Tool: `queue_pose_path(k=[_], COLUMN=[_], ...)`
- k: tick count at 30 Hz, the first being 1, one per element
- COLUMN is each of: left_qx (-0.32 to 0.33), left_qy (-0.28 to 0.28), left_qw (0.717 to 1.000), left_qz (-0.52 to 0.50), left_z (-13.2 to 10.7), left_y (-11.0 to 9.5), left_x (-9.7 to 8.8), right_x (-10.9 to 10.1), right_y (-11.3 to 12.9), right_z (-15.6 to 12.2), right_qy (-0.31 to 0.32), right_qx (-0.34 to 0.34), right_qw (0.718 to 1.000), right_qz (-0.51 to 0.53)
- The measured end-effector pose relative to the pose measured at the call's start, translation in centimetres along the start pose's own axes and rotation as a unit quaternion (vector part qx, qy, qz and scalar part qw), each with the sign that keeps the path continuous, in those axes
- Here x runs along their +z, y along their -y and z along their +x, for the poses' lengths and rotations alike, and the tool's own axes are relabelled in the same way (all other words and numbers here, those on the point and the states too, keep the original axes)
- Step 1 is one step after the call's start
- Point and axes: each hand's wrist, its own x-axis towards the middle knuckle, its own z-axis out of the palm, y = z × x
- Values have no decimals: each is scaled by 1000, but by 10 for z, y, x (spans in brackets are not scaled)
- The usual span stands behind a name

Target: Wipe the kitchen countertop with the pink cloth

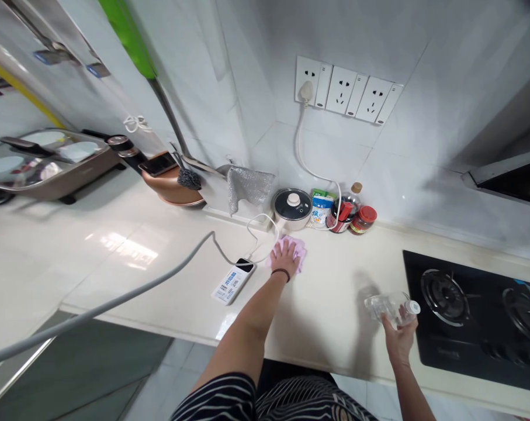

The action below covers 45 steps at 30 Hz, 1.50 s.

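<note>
My left hand point(284, 256) lies flat with fingers spread on a pink cloth point(298, 250), pressing it onto the pale countertop point(159, 257) just in front of a small lidded pot point(292, 207). My right hand point(398, 334) is closed around a clear plastic bottle point(390, 307) with a white cap, held on its side above the counter's front edge, beside the black gas hob point(475, 318).
A white power bank point(232, 282) with a cable lies left of the cloth. Behind stand a packet point(322, 207), a jar of red sachets point(342, 213) and a red-lidded jar point(363, 219). A copper pan point(170, 184) and a grill pan point(49, 164) sit at the left. Wall sockets point(346, 90) are above.
</note>
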Motion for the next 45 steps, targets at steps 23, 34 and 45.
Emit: queue_pose_path(k=[23, 34, 45], left_qx=[277, 19, 5], left_qy=[71, -8, -32], left_qw=[958, 999, 997], left_qz=[21, 34, 72], left_z=[-182, -124, -132], left_y=[-23, 72, 90], left_x=[106, 26, 20], right_x=[21, 30, 70], right_y=[35, 64, 65], right_z=[21, 6, -43], right_qy=[14, 164, 293], right_qx=[18, -145, -299], right_qw=[999, 970, 837], right_qz=[31, -107, -352])
